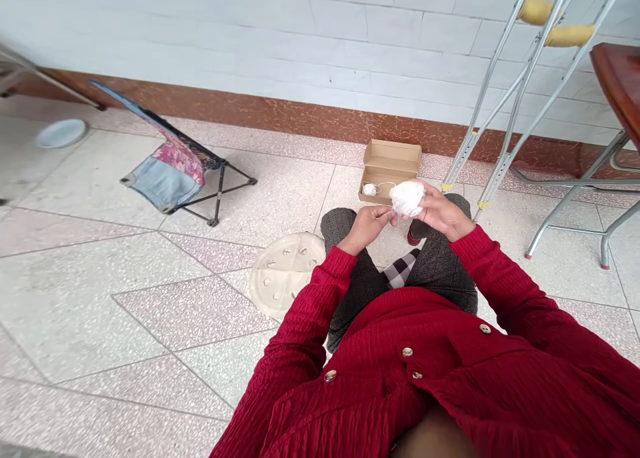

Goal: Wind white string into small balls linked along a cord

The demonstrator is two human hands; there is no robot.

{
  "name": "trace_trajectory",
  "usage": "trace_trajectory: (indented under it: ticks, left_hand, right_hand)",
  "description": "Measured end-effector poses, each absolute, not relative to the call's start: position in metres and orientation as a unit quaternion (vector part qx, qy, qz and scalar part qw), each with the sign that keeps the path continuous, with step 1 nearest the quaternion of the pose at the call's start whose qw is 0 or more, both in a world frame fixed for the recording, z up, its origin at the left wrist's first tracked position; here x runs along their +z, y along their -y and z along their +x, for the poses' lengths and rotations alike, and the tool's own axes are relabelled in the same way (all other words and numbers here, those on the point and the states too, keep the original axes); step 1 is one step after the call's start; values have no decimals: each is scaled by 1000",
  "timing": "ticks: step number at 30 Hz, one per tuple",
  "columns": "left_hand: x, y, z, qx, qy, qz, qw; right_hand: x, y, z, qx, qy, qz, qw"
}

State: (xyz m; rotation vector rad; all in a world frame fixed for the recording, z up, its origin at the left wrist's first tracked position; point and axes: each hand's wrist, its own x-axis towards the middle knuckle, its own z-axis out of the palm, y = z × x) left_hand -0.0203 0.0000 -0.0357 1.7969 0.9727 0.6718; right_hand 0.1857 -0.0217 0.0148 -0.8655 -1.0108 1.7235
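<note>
A white ball of yarn or soft fibre (pixel 407 199) sits in my right hand (pixel 443 215), whose fingers wrap its right side. My left hand (pixel 367 226) reaches in from the other side, its fingertips pinched at the ball's lower left edge. Just behind my hands stands an open cardboard box (pixel 389 171). A smaller white ball (pixel 369 189) lies inside it, and a thin pale strand (pixel 383 184) runs from it toward the larger ball. Where the strand ends is hidden by my hands.
A round beige disc with several button-like bumps (pixel 285 275) lies on the tiled floor beside my left knee. Metal crutches (pixel 520 91) lean on the wall at right, near a wood-topped table (pixel 620 78). A folding chair (pixel 170 165) and a white plate (pixel 61 133) are at left.
</note>
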Motion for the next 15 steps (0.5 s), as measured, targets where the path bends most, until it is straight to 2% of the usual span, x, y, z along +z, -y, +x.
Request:
trace_trajectory:
  ticks: [3, 5, 7, 8, 10, 13, 15]
  left_hand:
    - [-37, 11, -17, 245, -377, 757, 475]
    - [-34, 16, -17, 224, -363, 776, 465]
    - [-28, 16, -20, 214, -361, 792, 443]
    - [-25, 13, -22, 215, -366, 798, 428]
    - [-19, 7, -27, 230, -378, 806, 392]
    - [-14, -4, -35, 264, -392, 802, 365]
    - [-16, -8, -37, 283, -387, 783, 396]
  right_hand:
    - [10, -4, 189, 587, 443, -443, 513]
    - [-3, -18, 191, 464, 479, -532, 521]
    - [-21, -23, 193, 339, 526, -609, 488]
    - [-31, -21, 193, 314, 554, -625, 453]
    - [-46, -9, 190, 367, 575, -623, 384]
    - [-52, 18, 184, 593, 517, -540, 301]
    - [-44, 33, 180, 712, 458, -451, 282]
